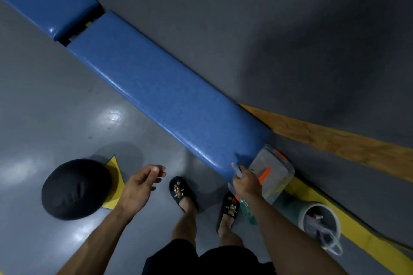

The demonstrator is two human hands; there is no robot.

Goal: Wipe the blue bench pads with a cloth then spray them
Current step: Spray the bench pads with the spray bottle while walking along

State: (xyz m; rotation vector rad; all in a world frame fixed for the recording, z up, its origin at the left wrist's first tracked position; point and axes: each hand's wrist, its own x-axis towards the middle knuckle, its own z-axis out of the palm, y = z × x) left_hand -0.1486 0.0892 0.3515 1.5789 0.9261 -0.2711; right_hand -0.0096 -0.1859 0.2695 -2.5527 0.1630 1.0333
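A long blue bench pad (161, 89) runs diagonally from upper left to lower right, with a second blue pad (44, 0) beyond a gap at the upper left. My right hand (247, 182) grips a spray bottle (244, 204) with greenish liquid; its nozzle points at the near end of the long pad. My left hand (143, 183) hovers over the floor left of my feet, fingers loosely curled and holding nothing. No cloth is visible.
A clear plastic box (273, 174) with orange clips sits at the pad's near end. A grey bucket (319, 221) holding a bag stands at the lower right. A black round object (76, 188) lies on the grey floor at left, over a yellow marking. A wooden plank (335, 140) lies behind.
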